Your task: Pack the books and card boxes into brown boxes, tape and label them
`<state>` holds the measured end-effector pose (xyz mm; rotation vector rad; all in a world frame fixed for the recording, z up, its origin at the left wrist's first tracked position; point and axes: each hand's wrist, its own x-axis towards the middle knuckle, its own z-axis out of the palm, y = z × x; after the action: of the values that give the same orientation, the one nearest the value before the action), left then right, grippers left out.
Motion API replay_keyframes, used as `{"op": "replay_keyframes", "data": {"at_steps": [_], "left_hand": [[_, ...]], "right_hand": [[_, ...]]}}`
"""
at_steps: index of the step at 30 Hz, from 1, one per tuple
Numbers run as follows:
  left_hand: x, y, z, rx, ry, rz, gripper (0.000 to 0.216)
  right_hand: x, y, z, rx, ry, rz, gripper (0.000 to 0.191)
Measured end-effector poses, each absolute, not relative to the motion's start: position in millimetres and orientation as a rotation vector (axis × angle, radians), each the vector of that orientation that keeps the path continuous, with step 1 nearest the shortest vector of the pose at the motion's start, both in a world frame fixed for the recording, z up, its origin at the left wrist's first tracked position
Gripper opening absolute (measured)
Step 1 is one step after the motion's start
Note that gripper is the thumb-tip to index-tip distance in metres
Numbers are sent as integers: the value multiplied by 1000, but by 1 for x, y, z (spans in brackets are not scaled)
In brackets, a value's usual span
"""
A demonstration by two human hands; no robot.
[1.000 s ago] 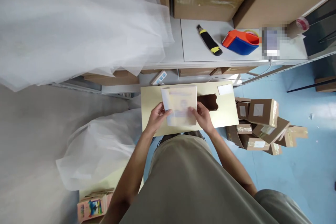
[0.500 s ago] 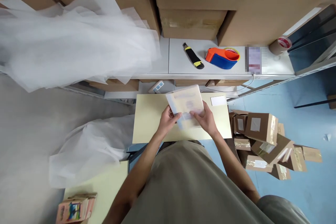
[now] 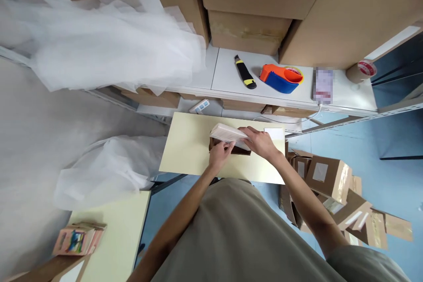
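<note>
A thin book point(image 3: 226, 132) in pale, translucent wrapping is tilted over a small open cardboard box point(image 3: 243, 151) on the cream table point(image 3: 188, 145). My right hand point(image 3: 262, 143) is closed around the right end of the book. With its fingers pressed together, my left hand point(image 3: 220, 156) grips the book's near edge, just above the box. Much of the box is hidden beneath the book and my hands. A white card point(image 3: 274, 133) lies on the table beyond my right hand.
The shelf ahead bears a black-and-yellow box cutter point(image 3: 245, 72), an orange-and-blue tape dispenser point(image 3: 280, 79), a tape roll point(image 3: 361, 71) and white foam sheets point(image 3: 115, 39). Cardboard boxes point(image 3: 327, 176) are heaped at right. Books point(image 3: 79, 240) sit on another table at lower left.
Both hands have turned the wrapped book from facing me to a slanted, nearly edge-on pose and lowered it over the box. The box now shows beneath it. The view has shifted slightly.
</note>
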<state>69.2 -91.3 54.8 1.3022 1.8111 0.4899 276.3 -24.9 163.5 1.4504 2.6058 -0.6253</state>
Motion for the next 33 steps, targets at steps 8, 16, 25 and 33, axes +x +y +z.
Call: {"op": "replay_keyframes", "data": {"at_steps": [8,16,25,33], "left_hand": [[86,-111,41,1611,1924,345,42],[78,-117,22,1924,1807,513,30],[31,-139,2,1900,1858,754,20],[8,-143,9,1664,1906,711,33]], "right_hand": [[260,-18,140,1231,2556,-535,49],[246,-6,79,1130,2557,-655,44],[280,-46,31,1522,2712,-640,44],[300,-89,26,2080,2570,-687,33]]}}
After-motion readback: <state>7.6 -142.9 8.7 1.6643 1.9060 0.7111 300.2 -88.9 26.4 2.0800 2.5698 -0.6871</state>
